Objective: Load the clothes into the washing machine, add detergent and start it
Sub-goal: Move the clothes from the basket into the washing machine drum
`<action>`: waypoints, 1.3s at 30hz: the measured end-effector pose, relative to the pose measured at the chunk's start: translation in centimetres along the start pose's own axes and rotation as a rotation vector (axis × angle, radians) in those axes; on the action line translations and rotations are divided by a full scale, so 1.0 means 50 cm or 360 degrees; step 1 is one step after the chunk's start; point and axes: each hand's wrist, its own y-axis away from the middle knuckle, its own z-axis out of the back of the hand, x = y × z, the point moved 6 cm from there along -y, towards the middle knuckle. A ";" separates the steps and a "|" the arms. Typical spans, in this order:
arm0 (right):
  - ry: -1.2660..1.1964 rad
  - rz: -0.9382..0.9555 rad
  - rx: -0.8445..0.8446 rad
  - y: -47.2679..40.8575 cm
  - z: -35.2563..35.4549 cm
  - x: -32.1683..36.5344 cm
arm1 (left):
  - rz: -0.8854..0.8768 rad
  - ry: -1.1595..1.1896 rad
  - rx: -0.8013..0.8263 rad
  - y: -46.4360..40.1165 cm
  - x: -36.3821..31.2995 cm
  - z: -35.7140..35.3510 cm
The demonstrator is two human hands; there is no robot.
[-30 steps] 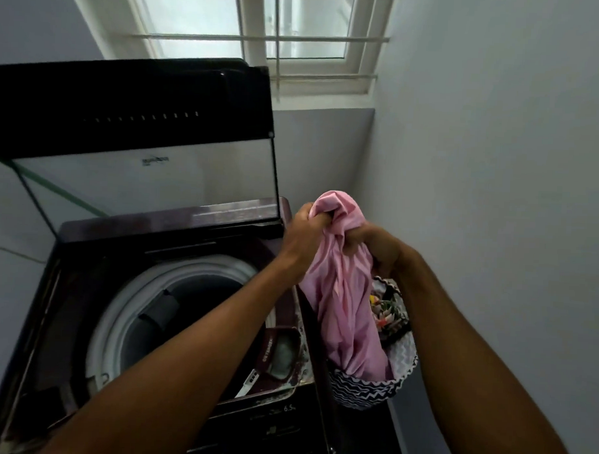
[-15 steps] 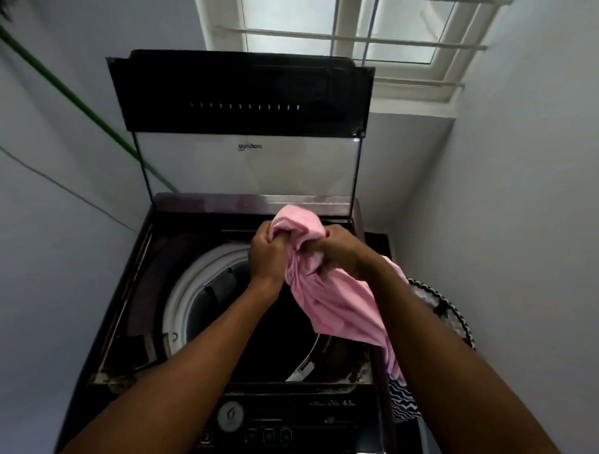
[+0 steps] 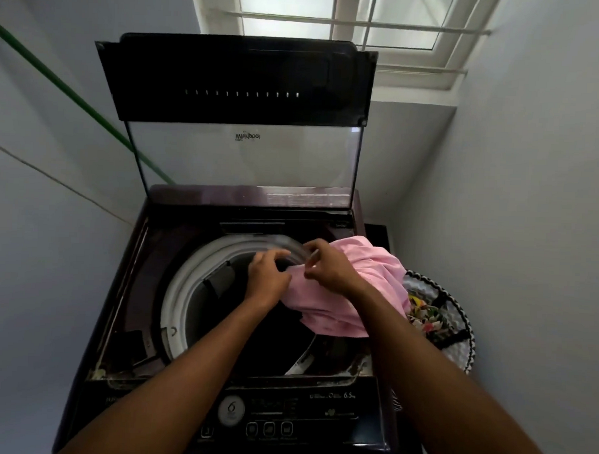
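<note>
Both hands, left hand (image 3: 268, 280) and right hand (image 3: 327, 267), pinch a pink cotton garment (image 3: 351, 296) at centre frame over the washing machine's white-rimmed drum (image 3: 187, 291); loading step, release next.

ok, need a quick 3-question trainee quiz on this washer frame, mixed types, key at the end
1. True or false: the washer lid is closed.
2. Multiple choice: where is the pink garment? A) wholly in the basket B) over the right side of the drum opening, held by both hands C) on the control panel
3. Short answer: what stands right of the washer?

Key
1. False: the lid stands upright, and the drum is exposed.
2. B: the left hand and right hand both grip it above the drum's right rim.
3. A laundry basket with a black-and-white edge, with colourful clothes inside.
</note>
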 end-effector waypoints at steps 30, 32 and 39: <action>0.0185 -0.0323 -0.0115 0.116 0.152 -0.328 | -0.0995 -0.1292 0.0770 0.057 -0.238 -0.305; 0.0164 -0.0381 -0.0124 0.121 0.169 -0.320 | -0.1048 -0.1227 0.0737 0.054 -0.241 -0.295; 0.0177 -0.0490 0.0042 0.122 0.224 -0.229 | -0.0887 -0.0715 0.0880 0.031 -0.222 -0.260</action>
